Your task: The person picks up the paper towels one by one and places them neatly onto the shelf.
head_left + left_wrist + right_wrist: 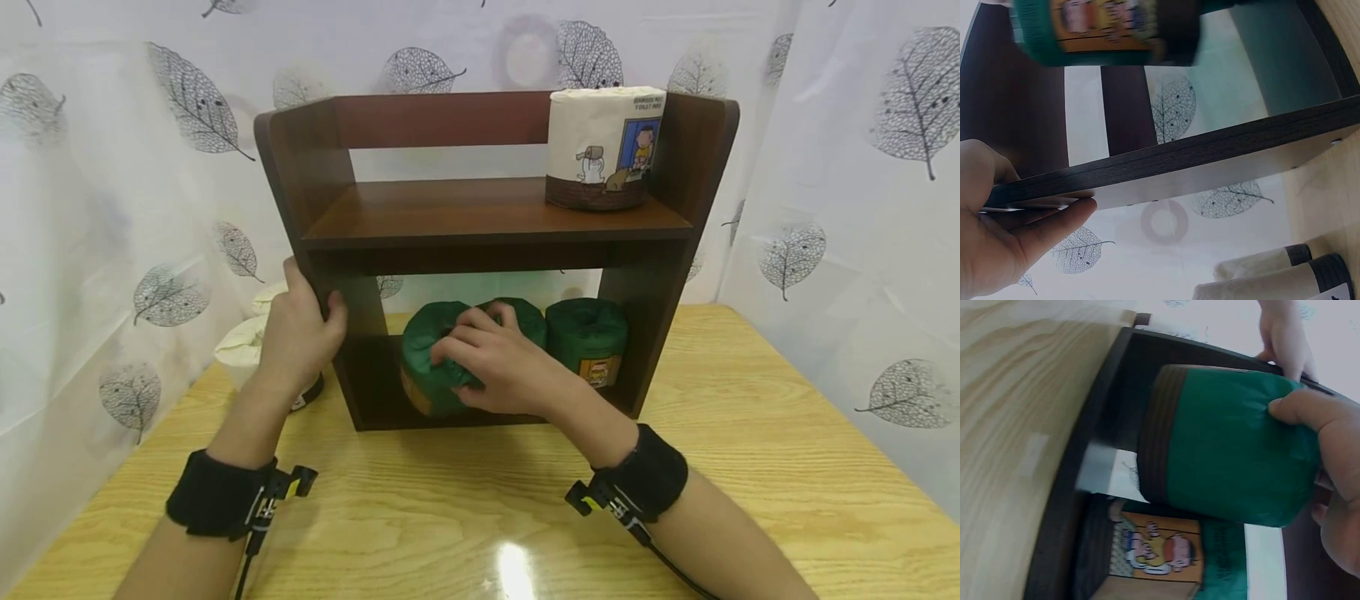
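My right hand grips a green-wrapped toilet roll by its upper end, fingers at the core hole. The thumb presses on the wrapper in the right wrist view. This roll leans at the front left of the lower compartment of a dark wooden shelf. Behind my fingers is a second green roll, partly hidden; a third green roll stands upright near the right panel. My left hand holds the shelf's left side panel, thumb on one face and fingers on the other.
A white toilet roll with cartoon print stands at the right of the upper shelf. White rolls stand on the wooden table left of the shelf, partly behind my left arm. A leaf-patterned curtain hangs behind.
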`<state>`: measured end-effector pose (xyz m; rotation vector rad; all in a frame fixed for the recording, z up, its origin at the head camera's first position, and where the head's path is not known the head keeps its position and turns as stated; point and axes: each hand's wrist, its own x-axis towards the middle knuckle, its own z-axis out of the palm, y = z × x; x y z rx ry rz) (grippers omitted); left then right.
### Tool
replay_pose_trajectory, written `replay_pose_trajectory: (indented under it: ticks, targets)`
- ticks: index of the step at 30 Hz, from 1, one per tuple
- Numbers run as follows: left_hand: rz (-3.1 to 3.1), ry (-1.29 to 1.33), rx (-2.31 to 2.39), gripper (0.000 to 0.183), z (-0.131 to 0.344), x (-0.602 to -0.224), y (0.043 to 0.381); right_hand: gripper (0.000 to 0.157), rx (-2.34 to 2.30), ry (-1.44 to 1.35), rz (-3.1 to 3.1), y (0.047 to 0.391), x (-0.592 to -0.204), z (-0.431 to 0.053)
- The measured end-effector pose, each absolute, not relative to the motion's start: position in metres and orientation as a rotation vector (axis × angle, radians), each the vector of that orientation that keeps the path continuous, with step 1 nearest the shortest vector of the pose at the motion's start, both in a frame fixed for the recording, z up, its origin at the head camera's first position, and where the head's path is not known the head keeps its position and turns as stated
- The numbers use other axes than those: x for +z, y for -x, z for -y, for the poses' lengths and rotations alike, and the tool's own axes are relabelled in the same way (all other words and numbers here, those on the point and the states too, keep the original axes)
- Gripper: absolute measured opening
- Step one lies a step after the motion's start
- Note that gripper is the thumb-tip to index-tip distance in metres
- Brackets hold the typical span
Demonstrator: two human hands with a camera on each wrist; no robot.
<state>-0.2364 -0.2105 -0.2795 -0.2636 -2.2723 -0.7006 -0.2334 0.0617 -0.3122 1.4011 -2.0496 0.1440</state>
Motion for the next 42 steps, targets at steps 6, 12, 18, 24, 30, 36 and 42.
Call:
replay_pose_trajectory:
  ticks: [6,12,18,24,30,36,42]
  targets:
    - [2.269,0.276,-0.701,0.046,0.21,-0.28,0.236,0.041,0.023,-1.36,2.323,0.235,-0.323,-0.059]
    - [2.267,0.281,-0.696,0.047,0.21,-0.28,0.236,0.046,0.016,-1.32,2.381,0.235,-0.327,-0.058]
    - [2.261,0.284,-0.695,0.047,0.209,-0.281,0.236,0.047,0.059,-1.326,2.407,0.235,-0.329,-0.06]
    - [2.266,0.281,-0.696,0.048,0.208,-0.279,0.236,0.048,0.137,-1.31,2.404,0.239,-0.332,-0.057]
    - [2.285,0.262,-0.706,0.048,0.21,-0.282,0.235,0.046,0.184,-1.287,2.418,0.244,-0.335,-0.043]
    - [2.284,0.287,-0.689,0.05,0.21,-0.283,0.238,0.044,0.225,-1.21,2.433,0.25,-0.338,-0.03]
    - [2.274,0.267,-0.686,0.05,0.212,-0.281,0.235,0.04,0.281,-1.095,2.58,0.258,-0.331,-0.009]
